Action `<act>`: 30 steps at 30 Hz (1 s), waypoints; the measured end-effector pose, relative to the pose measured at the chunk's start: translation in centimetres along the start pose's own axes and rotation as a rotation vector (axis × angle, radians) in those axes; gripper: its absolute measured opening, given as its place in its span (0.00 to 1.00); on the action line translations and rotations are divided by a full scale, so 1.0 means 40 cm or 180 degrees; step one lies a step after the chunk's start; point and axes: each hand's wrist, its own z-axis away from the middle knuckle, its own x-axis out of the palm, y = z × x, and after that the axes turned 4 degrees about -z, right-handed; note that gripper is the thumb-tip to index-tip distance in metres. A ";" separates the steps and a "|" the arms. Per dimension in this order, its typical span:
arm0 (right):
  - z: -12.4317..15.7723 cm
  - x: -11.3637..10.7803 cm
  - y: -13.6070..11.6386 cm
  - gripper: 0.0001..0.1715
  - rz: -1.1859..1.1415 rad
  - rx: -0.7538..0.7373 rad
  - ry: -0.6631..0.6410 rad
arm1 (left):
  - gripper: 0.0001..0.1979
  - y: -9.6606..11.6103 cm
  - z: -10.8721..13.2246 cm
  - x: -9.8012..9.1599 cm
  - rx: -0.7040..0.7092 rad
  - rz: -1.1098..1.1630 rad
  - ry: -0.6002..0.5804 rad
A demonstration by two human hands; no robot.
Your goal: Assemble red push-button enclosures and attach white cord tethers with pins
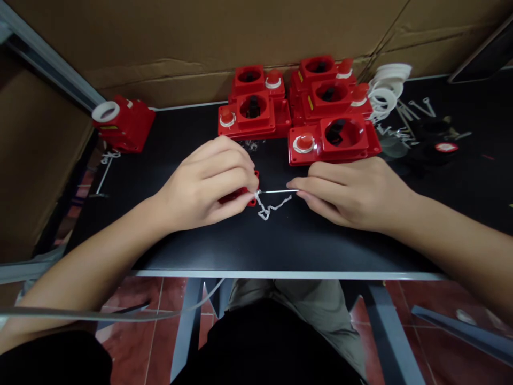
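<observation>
My left hand (212, 182) is closed around a small red plastic part (239, 194), which shows between thumb and fingers and just past the fingertips. The rest of that part is hidden. From the left fingertips a crinkled whitish strand (264, 213) trails onto the black table and bends back toward the right. My right hand (352, 193) pinches a thin straight metal rod (277, 191) that points left. The rod's tip reaches the left fingertips, by the strand's upper end. Whether the tip touches the red part cannot be made out.
Several red housings (334, 140) with round openings stand behind the hands. Another red housing (130, 125) with a white ring is at the left, near a metal T-shaped tool (105, 176). White rings (390, 80) and small metal pieces lie at the right. The table's front edge (280, 275) is nearby.
</observation>
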 end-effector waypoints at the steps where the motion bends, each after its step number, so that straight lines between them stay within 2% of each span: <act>1: 0.000 0.002 -0.002 0.20 -0.0002 0.0002 0.0066 | 0.08 0.001 0.000 -0.001 0.0014 -0.0014 0.0006; 5: -0.005 -0.005 -0.008 0.17 0.0008 -0.0039 0.0077 | 0.05 0.004 -0.001 -0.003 0.0208 -0.0093 0.0064; 9: -0.012 -0.016 -0.008 0.17 0.0162 -0.0261 0.0089 | 0.06 0.009 -0.002 -0.004 0.0221 -0.0181 -0.0030; 15: -0.018 -0.014 -0.005 0.16 0.0096 -0.0374 0.0173 | 0.08 0.006 -0.004 -0.005 0.0359 -0.0094 0.0064; 30: -0.016 -0.014 -0.007 0.16 -0.0034 -0.0270 0.0141 | 0.07 0.010 -0.002 -0.005 0.0238 -0.0125 -0.0053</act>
